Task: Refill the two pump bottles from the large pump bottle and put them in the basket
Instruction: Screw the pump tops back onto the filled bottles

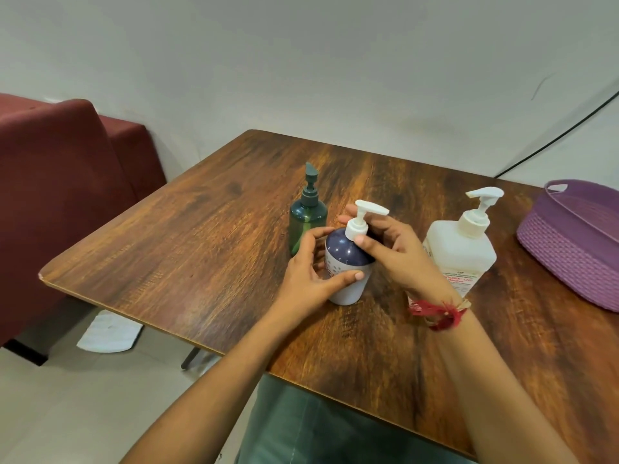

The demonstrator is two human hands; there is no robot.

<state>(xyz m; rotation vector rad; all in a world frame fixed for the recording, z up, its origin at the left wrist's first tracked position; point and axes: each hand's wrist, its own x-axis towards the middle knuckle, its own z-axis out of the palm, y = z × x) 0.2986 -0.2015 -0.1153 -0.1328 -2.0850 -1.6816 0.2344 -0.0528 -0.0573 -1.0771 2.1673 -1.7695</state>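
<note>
Thumb and fingers of the left hand (310,279) are wrapped round the blue-and-white pump bottle (345,251) at mid-worktop (201,246); its white collar is pinched by the right hand (393,249). Parts of the green bottle (306,222), just beyond, and the large pump bottle (469,249), right, are hidden by the hands.

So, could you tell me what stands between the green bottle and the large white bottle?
In the head view, the blue bottle stands there, held by the left hand and right hand.
</note>
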